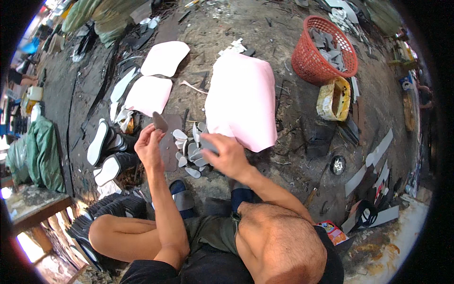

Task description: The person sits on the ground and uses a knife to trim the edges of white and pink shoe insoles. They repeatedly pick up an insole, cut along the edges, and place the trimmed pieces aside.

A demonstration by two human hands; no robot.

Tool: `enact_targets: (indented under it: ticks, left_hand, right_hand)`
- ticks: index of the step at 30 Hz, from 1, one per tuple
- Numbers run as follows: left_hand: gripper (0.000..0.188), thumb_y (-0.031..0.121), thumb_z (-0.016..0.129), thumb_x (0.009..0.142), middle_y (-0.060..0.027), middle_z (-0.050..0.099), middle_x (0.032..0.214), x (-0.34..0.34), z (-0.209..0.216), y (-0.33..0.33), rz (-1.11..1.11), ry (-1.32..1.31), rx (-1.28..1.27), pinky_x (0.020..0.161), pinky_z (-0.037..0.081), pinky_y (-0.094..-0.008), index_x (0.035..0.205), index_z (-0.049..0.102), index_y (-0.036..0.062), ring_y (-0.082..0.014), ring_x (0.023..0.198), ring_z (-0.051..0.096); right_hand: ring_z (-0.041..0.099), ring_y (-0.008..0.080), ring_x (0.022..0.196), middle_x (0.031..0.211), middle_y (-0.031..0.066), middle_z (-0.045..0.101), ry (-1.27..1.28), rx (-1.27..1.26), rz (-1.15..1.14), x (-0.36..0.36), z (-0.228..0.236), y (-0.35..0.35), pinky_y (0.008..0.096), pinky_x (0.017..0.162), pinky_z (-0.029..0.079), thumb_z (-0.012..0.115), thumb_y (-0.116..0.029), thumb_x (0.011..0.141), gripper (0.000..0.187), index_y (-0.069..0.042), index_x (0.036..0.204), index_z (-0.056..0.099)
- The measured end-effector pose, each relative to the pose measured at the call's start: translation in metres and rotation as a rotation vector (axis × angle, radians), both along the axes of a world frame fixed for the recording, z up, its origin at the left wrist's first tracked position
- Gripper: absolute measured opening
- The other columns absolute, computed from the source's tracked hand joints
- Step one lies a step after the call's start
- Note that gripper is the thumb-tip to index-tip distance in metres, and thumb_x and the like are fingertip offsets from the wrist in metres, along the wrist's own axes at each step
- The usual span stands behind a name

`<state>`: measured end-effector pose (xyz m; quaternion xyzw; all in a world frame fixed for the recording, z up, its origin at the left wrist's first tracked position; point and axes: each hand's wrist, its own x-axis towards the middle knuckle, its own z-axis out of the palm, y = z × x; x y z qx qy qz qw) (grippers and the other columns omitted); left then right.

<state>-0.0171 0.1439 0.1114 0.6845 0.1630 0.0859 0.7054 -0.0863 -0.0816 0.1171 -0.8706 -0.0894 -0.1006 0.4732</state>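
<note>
Two grey cut pieces are up: your left hand (pixel 149 144) pinches one (pixel 160 122) at its fingertips, your right hand (pixel 226 154) grips another (pixel 208 145). Just below both lies the pile of pieces (pixel 189 151); you seem mid-sorting, so compare them carefully.

Pale pink foam sheets (pixel 242 97) lie on a dark, grimy floor (pixel 265 28) beside a heap of grey oval cut pieces (pixel 191 151). A red plastic mesh basket (pixel 309 59) holds more grey pieces (a stained yellow tub (pixel 326 102) sits just below it). Black shoes with white soles (pixel 105 154) lie to the left.
</note>
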Motion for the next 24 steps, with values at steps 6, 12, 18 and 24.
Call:
enact_targets:
  ticks: [6,12,18,24]
  left_hand:
    - [0.014,-0.003,0.063,0.088,-0.0076,0.065,0.089,-0.014,0.017,-0.017,0.064,0.014,-0.230,0.073,0.061,-0.0380,0.101,0.061,0.0009,-0.0174,0.077,0.065]
    - [0.018,-0.008,0.064,0.081,-0.0072,0.067,0.092,-0.034,0.008,-0.067,-0.627,0.256,-0.712,0.072,0.058,-0.0334,0.096,0.065,0.0012,-0.0193,0.077,0.067]
    - [0.023,0.003,0.070,0.083,-0.0092,0.072,0.086,-0.043,-0.002,-0.147,-0.889,0.075,0.011,0.067,0.056,-0.0316,0.105,0.073,-0.0014,-0.0155,0.072,0.067]
    - [0.040,0.014,0.069,0.079,-0.0062,0.061,0.094,-0.001,-0.022,-0.160,-0.669,-0.526,1.010,0.083,0.044,-0.0429,0.118,0.071,0.0110,-0.0277,0.093,0.055]
  right_hand:
    - [0.064,0.0316,0.112,0.118,0.0111,0.069,-0.461,-0.255,-0.154,-0.045,0.034,-0.091,0.0477,0.098,0.049,0.068,-0.001,0.075,0.035,-0.008,0.109,0.064]
    - [0.046,0.0390,0.138,0.132,0.0163,0.064,-0.367,-0.363,-0.182,-0.038,-0.017,-0.156,0.0522,0.114,0.036,0.068,-0.010,0.088,0.031,-0.008,0.116,0.056]
    - [0.065,0.0349,0.100,0.106,0.0192,0.067,-0.380,-0.132,-0.407,0.111,0.109,-0.154,0.0407,0.087,0.048,0.046,-0.025,0.104,0.028,-0.001,0.111,0.058]
    - [0.071,0.0325,0.089,0.102,0.0135,0.073,-0.620,-0.341,-0.767,0.191,0.170,-0.199,0.0406,0.074,0.053,0.048,-0.044,0.101,0.041,-0.011,0.111,0.071]
